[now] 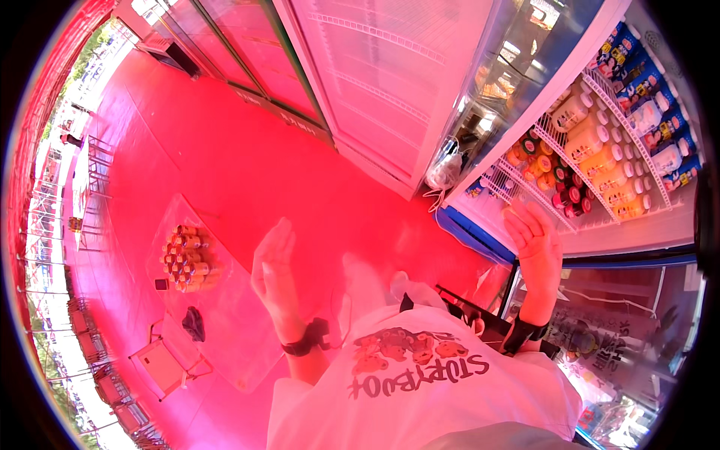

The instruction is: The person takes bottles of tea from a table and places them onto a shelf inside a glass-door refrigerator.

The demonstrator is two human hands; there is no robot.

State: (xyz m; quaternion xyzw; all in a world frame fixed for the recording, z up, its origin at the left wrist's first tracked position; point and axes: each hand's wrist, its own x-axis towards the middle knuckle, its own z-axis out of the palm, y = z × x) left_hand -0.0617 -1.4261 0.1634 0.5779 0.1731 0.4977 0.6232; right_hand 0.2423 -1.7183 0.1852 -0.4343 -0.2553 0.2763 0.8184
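Observation:
My left hand [275,270] is raised in front of me with its palm turned inward and nothing in it. On the right, my right hand [529,236] is held up, empty, fingers extended, just before the lower shelves of an upright refrigerator. Both wrists wear dark bands. Inside the refrigerator, wire shelves [574,163] carry rows of orange drink bottles [599,163], blue-labelled containers [647,84] and jars with coloured lids [543,163]. To the left of my left hand, a covered table [236,343] bears a cluster of drink bottles [188,259] and a dark crumpled item [193,324].
A folding chair [163,365] stands by the table. Another refrigerator [388,73] with bare wire shelves stands ahead, a plastic bag [444,171] hanging beside it. Stacked chairs [107,382] line the far left edge. A glass-fronted case [613,337] is at lower right.

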